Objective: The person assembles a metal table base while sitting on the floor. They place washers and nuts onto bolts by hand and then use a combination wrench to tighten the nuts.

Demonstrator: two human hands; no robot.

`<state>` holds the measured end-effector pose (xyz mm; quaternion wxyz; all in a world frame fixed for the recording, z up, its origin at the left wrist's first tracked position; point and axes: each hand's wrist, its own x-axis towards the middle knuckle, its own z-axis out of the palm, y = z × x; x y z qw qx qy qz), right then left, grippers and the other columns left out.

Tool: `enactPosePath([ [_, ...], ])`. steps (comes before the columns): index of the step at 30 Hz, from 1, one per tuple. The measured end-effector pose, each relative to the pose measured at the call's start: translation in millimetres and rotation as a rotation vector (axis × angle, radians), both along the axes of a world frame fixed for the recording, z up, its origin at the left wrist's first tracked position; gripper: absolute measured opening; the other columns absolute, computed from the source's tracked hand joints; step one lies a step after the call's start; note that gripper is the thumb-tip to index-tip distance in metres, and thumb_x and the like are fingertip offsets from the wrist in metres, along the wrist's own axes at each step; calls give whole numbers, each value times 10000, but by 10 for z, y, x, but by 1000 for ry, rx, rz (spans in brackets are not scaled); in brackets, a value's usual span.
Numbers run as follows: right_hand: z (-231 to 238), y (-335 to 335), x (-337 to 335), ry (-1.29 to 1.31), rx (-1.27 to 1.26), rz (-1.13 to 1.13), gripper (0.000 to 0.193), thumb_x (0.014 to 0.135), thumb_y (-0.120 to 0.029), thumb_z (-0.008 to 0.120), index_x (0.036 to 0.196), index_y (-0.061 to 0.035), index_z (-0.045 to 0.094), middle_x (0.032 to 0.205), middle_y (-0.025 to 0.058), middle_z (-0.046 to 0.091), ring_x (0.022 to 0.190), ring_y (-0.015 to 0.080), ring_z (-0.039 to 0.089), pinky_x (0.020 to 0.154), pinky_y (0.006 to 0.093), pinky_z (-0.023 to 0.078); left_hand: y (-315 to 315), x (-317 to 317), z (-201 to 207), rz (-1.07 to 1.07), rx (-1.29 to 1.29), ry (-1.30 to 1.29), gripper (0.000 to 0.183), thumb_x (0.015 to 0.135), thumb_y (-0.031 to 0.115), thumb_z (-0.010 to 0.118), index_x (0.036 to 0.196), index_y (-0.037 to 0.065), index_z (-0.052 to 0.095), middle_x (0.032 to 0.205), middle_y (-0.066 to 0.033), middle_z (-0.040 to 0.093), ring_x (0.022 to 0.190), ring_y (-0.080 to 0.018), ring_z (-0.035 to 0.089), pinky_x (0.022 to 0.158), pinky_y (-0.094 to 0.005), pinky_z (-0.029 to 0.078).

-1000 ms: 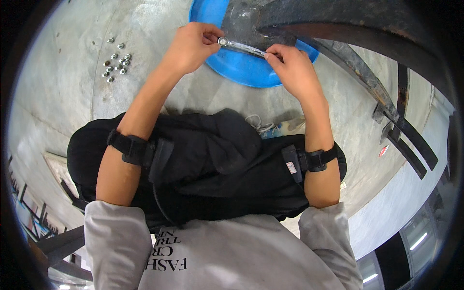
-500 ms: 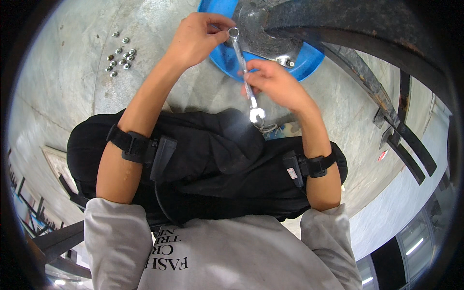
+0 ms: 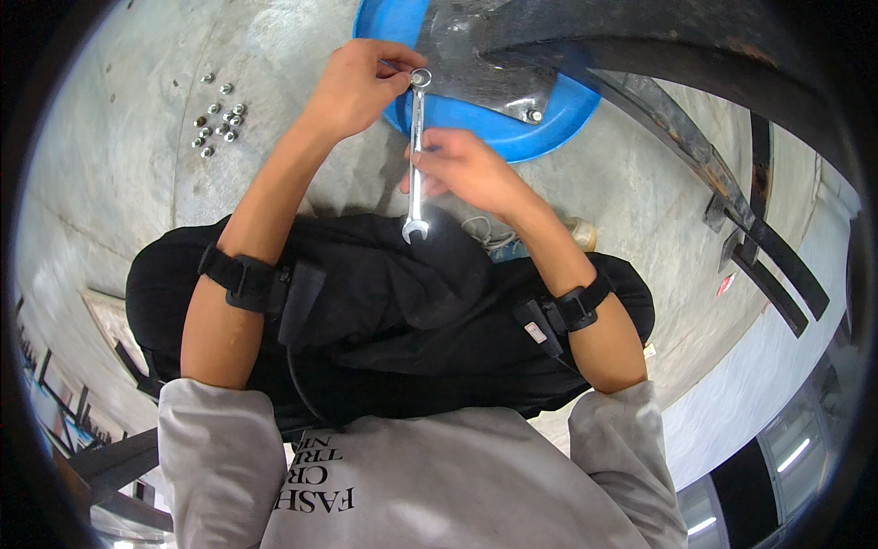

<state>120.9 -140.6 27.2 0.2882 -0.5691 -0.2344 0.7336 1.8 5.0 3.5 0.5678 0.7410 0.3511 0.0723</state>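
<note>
A shiny combination wrench [image 3: 417, 174] stands nearly upright in the picture, ring end at the far side and open jaw towards my knees. My right hand [image 3: 466, 171] has its fingers closed around the shank. Beside the ring end, my left hand [image 3: 366, 87] pinches with thumb and forefinger; what they hold there is hidden. Something small and light shows inside the ring. Just beyond lies a dark metal plate [image 3: 457, 55] over a blue round base [image 3: 549, 135]. A bolt with a nut [image 3: 532, 116] sits at the plate's near right corner.
Several silver nuts [image 3: 228, 135] lie scattered on the concrete floor [image 3: 119, 183] to the left. A thick dark metal beam [image 3: 631, 41] arches from the plate to the right. Dark metal legs [image 3: 732, 215] stand at the right. A shoe [image 3: 578, 235] shows past my right knee.
The wrench has swung from a slant to nearly upright, its open jaw moving left. My right hand moved left with it; my left hand stays at the ring end.
</note>
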Motion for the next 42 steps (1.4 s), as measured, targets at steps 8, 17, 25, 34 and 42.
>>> enactPosePath([
  [8, -65, 22, -18, -4, -70, 29, 231, 942, -199, 482, 1033, 4, 541, 871, 127, 672, 769, 159, 649, 692, 265, 513, -13, 19, 90, -26, -20, 77, 259, 791, 30, 573, 1035, -19, 644, 922, -102, 672, 830, -145, 632, 737, -283, 488],
  [17, -16, 67, -44, -31, -83, 45, 240, 948, -213, 463, 1043, -5, 533, 886, 134, 675, 737, 156, 656, 679, 255, 512, -22, 2, 32, 5, 48, 32, 250, 769, 61, 601, 1005, 15, 671, 865, -129, 687, 820, -197, 671, 746, -300, 518],
  [25, 9, 80, -44, -15, -114, 35, 232, 938, -210, 462, 1039, -13, 531, 861, 132, 679, 722, 159, 656, 655, 247, 503, -28, -4, 41, 7, 12, 54, 247, 782, 59, 598, 1014, 1, 660, 903, -120, 678, 827, -181, 655, 747, -295, 506],
  [34, 43, 79, -49, 36, -152, -15, 239, 936, -231, 465, 1022, -22, 543, 854, 129, 680, 718, 156, 657, 604, 243, 505, -21, -1, 51, -9, -8, 85, 249, 804, 51, 586, 1034, -20, 647, 917, -117, 673, 847, -166, 643, 749, -289, 494],
  [42, -60, 52, -103, 156, -101, -72, 220, 936, -189, 476, 1064, -15, 517, 953, 155, 658, 764, 166, 657, 633, 245, 522, -25, 0, 21, 14, 3, 47, 235, 810, 36, 577, 1026, -21, 647, 907, -114, 672, 841, -155, 641, 744, -274, 495],
])
